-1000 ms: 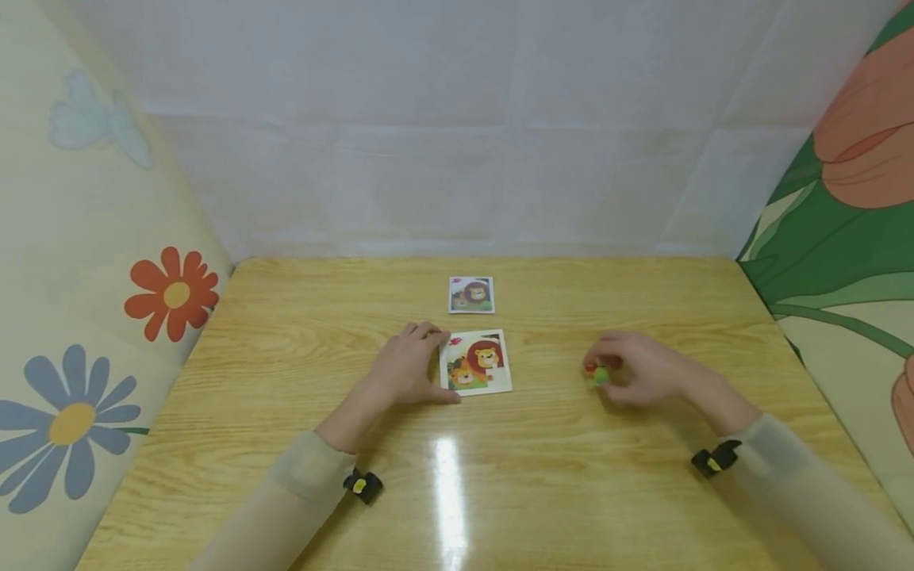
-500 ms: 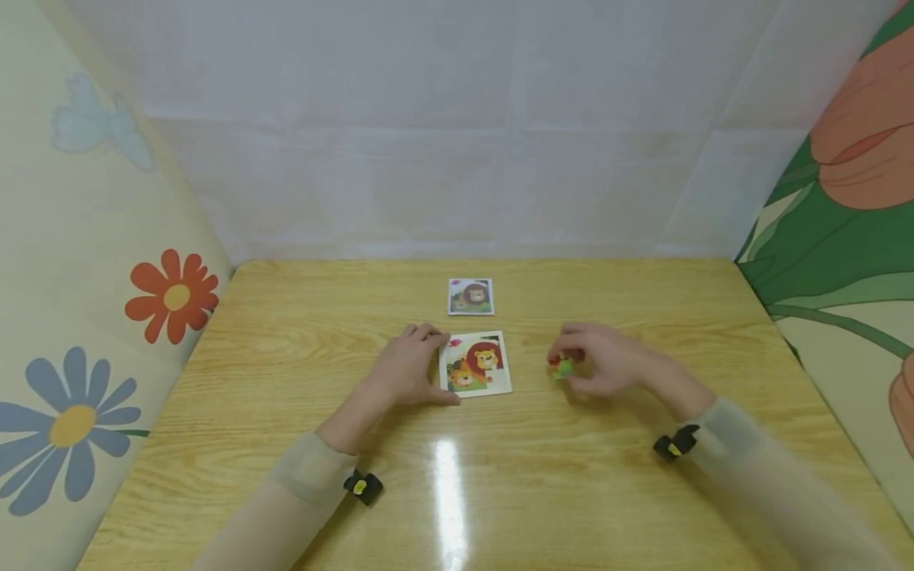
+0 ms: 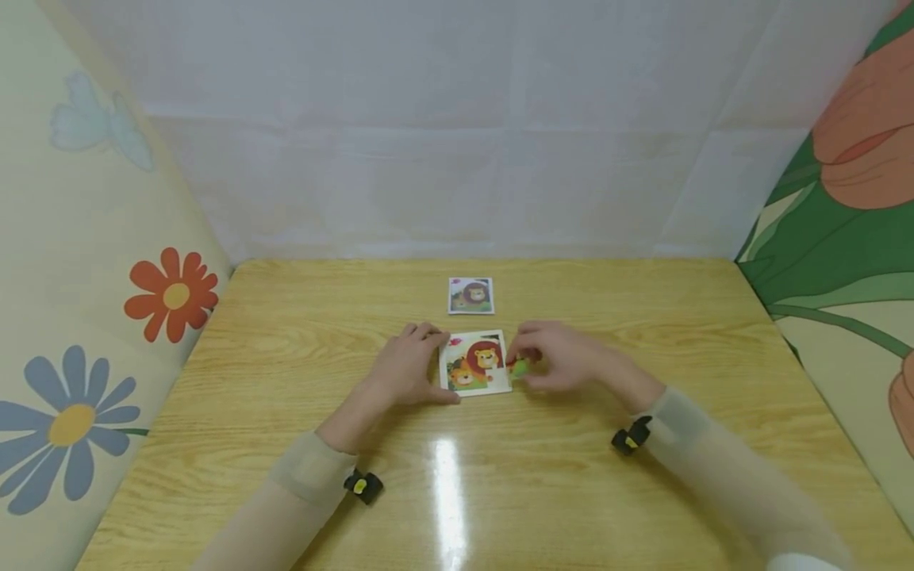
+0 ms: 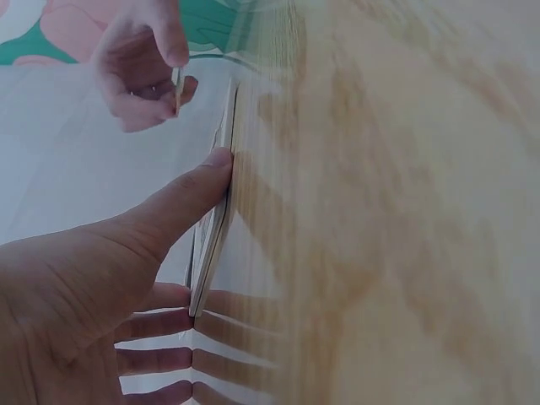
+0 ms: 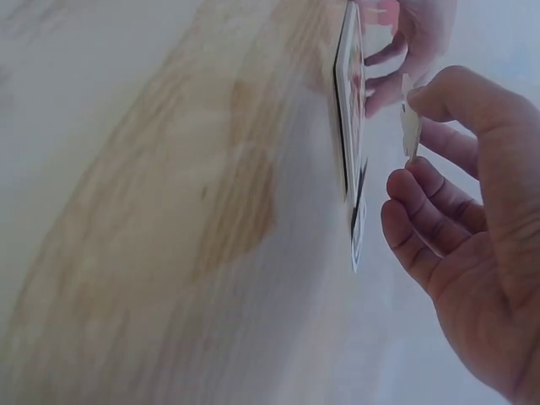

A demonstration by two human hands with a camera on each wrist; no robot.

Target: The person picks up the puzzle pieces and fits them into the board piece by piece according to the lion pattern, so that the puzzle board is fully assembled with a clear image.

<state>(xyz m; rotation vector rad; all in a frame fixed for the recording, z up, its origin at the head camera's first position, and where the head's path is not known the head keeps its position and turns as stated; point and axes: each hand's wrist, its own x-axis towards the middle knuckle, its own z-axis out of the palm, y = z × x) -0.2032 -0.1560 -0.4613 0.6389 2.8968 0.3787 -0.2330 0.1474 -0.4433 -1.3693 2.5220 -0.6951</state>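
A square lion jigsaw puzzle (image 3: 471,349) in a white frame lies flat on the table, a pale gap showing at its lower right. My left hand (image 3: 405,369) holds its left side, thumb by the near corner and fingers by the far corner. In the left wrist view that thumb rests against the edge of the puzzle (image 4: 211,245). Between thumb and fingers, my right hand (image 3: 560,357) pinches a green and red puzzle piece (image 3: 519,367) just off the frame's right side. The right wrist view shows the pale back of the piece (image 5: 411,122), raised off the puzzle.
Beyond the puzzle lies a smaller lion picture card (image 3: 471,295). The wooden table (image 3: 328,293) ends at a white cloth backdrop (image 3: 457,159). Flower-patterned panels (image 3: 78,317) stand at both sides.
My right hand has moved left with the puzzle piece, from well right of the puzzle to its right edge. The left hand and the puzzle have stayed in place.
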